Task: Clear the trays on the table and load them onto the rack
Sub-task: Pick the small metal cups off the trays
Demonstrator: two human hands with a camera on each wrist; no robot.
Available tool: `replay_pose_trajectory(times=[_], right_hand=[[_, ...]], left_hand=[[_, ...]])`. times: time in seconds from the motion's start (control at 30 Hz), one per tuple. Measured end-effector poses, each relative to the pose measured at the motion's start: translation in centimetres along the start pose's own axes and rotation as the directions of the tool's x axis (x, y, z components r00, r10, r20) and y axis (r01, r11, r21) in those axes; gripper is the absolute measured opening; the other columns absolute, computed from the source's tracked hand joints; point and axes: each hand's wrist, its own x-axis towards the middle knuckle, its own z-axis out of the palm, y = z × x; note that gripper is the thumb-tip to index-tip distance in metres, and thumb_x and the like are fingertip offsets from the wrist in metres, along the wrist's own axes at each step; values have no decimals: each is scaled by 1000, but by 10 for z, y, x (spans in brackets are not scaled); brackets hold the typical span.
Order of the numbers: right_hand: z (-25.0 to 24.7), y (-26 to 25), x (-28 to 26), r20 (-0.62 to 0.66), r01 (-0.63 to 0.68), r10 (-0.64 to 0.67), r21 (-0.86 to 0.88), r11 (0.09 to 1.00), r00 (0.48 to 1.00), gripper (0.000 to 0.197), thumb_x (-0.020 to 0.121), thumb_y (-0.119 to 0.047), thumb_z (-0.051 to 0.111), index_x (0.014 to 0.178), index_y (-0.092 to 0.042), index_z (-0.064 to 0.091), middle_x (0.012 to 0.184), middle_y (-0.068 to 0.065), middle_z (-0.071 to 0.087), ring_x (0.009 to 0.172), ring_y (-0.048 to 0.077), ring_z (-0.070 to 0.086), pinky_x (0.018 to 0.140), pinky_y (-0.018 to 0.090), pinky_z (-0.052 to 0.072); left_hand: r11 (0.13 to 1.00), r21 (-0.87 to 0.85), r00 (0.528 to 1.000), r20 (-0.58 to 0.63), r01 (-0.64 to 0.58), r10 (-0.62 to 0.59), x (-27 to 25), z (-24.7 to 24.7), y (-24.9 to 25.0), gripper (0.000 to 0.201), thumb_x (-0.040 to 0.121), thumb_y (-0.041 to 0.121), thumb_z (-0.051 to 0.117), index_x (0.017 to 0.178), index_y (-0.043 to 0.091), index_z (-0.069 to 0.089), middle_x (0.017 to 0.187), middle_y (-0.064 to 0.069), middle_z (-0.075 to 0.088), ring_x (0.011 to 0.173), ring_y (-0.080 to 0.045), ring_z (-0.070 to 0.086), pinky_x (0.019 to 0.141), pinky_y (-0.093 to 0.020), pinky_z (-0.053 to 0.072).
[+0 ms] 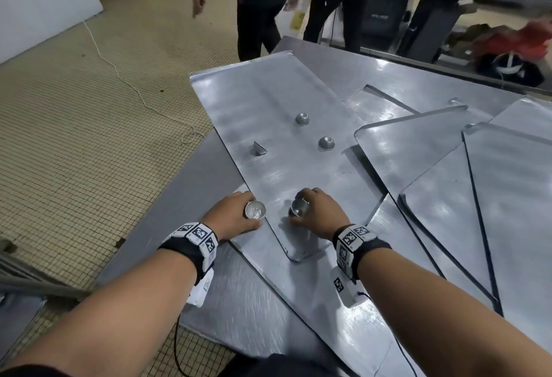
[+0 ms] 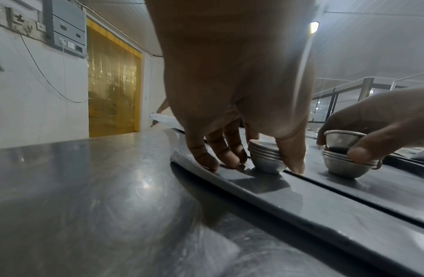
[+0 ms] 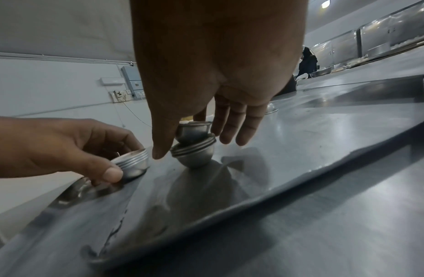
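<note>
A long metal tray (image 1: 268,92) lies askew on the steel table, carrying small metal cups. My left hand (image 1: 236,218) grips a nested stack of cups (image 1: 255,210) at the tray's near left edge; its thumb and fingers curl round the stack (image 2: 265,157). My right hand (image 1: 316,212) pinches a single cup (image 3: 193,130) that sits tilted in the top of a second nested stack (image 3: 194,151) on the tray. Farther along the tray are two upturned cups (image 1: 302,118) (image 1: 326,142) and one tipped on its side (image 1: 258,148).
Several more flat trays (image 1: 418,152) (image 1: 513,197) overlap on the right of the table. Two people (image 1: 260,3) stand at the far end. The table's left edge drops to a tiled floor with a white cable (image 1: 125,77).
</note>
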Motion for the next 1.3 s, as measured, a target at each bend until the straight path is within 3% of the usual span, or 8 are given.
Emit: replay_pose_trajectory(times=[0.2, 0.57, 0.8, 0.93, 1.03, 1.13, 1.2, 1.3], right_hand=[[6, -1, -4, 31, -30, 31, -33, 999, 999, 60, 77, -52, 77, 127, -27, 56, 121, 1, 55, 105, 25, 61, 82, 32, 46], [4, 1, -3, 27, -59, 60, -40, 997, 998, 47, 84, -38, 69, 127, -23, 59, 121, 6, 58, 110, 29, 59, 90, 35, 47], [-2, 9, 3, 19, -111, 111, -28, 993, 994, 44, 85, -39, 68, 126, -26, 58, 120, 3, 58, 108, 27, 61, 90, 35, 48], [-2, 14, 4, -8, -95, 95, -24, 995, 995, 33, 86, -36, 65, 117, -23, 62, 111, 4, 64, 101, 27, 63, 85, 36, 50], [0, 14, 4, -30, -89, 89, 6, 996, 996, 19, 82, -41, 65, 99, -31, 63, 97, -3, 65, 88, 22, 63, 74, 32, 48], [5, 16, 7, -38, -77, 78, 30, 997, 996, 15, 79, -45, 62, 75, -36, 50, 84, -6, 62, 78, 20, 62, 65, 28, 39], [5, 17, 8, -36, -77, 78, 37, 996, 996, 14, 78, -45, 62, 79, -35, 53, 86, -5, 62, 79, 20, 62, 66, 28, 40], [7, 18, 7, -51, -80, 82, 54, 995, 995, 15, 78, -44, 64, 85, -31, 58, 86, -5, 63, 77, 19, 62, 69, 30, 46]], left_hand=[[1000, 22, 999, 29, -14, 14, 1, -2, 0, 54, 65, 55, 73, 106, 24, 58, 103, -1, 63, 92, -21, 61, 83, -38, 51], [998, 15, 998, 14, -68, 68, 5, 0, 5, 55, 74, 43, 79, 123, 26, 58, 115, 4, 62, 102, -18, 60, 89, -35, 51], [997, 52, 998, 33, -48, 46, 14, 2, 12, 52, 73, 45, 77, 118, 26, 59, 114, 6, 62, 103, -17, 59, 89, -37, 51], [996, 57, 997, 37, -66, 64, 21, 2, 17, 56, 75, 44, 78, 124, 25, 58, 118, 3, 62, 107, -18, 57, 93, -37, 49], [993, 91, 995, 68, -76, 70, 28, 0, 19, 68, 73, 50, 78, 132, 26, 54, 124, 2, 62, 115, -20, 55, 95, -36, 48], [998, 61, 995, 99, -32, 26, 39, -10, 21, 88, 68, 64, 78, 142, 28, 48, 118, 1, 62, 105, -17, 59, 89, -31, 48], [999, 52, 997, 78, -5, 1, 50, -21, 24, 86, 70, 67, 76, 142, 27, 49, 109, 0, 61, 94, -15, 59, 81, -29, 46], [994, 105, 999, -20, -22, 24, 70, -41, 27, 71, 81, 58, 72, 140, 24, 52, 112, -4, 63, 89, -14, 55, 79, -27, 43]])
